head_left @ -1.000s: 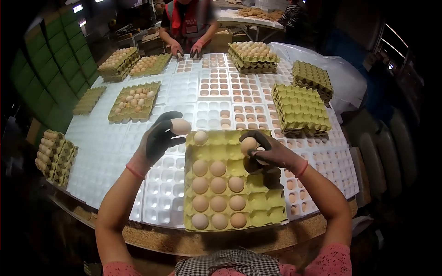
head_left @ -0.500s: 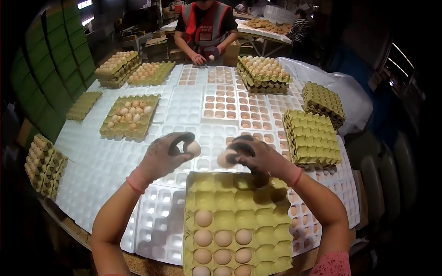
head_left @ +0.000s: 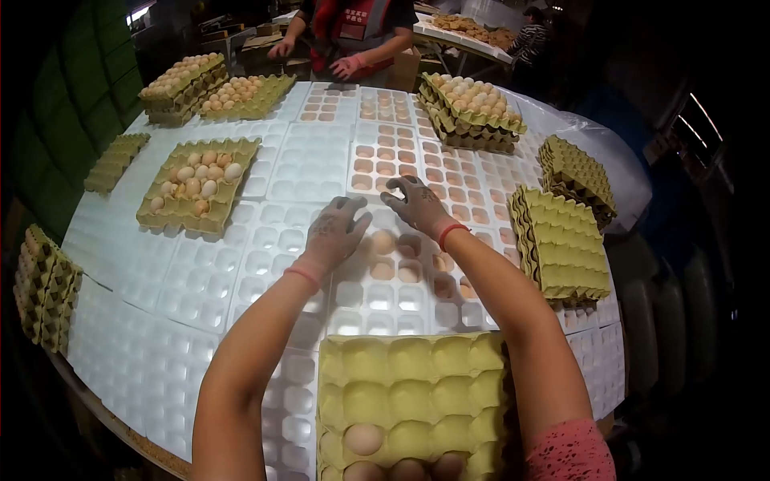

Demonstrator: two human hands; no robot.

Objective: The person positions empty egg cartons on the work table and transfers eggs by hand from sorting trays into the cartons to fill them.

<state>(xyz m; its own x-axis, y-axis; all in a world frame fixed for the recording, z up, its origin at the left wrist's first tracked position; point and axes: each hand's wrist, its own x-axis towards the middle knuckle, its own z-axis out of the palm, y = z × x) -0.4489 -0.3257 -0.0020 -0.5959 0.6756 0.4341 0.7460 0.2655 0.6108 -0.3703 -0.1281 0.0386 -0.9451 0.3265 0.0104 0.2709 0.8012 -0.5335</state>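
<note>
My left hand [head_left: 337, 234], in a grey glove with a pink cuff, reaches over a white foam tray [head_left: 346, 323]. Its fingers are stretched out, and no egg shows in them. A pale egg [head_left: 383, 241] lies in the tray just right of its thumb. My right hand [head_left: 415, 207], gloved alike, is farther forward over the tray, fingers bent and apart with no egg visible between them. Below my forearms is a yellow-green pulp egg tray [head_left: 411, 365], its front rows holding several eggs, among them a brownish egg [head_left: 363, 438].
Foam trays cover the table. A part-filled pulp tray [head_left: 199, 186] sits to the left. Stacked egg trays [head_left: 473, 108] stand at the back right, and a stack of pulp trays [head_left: 561, 240] is at my right. Across the table stands a person in a red vest [head_left: 353, 28].
Both hands have moved forward over the foam tray, and the eggs they held are no longer in their fingers. Eggs now lie in nearby cells. The camera view has shifted.
</note>
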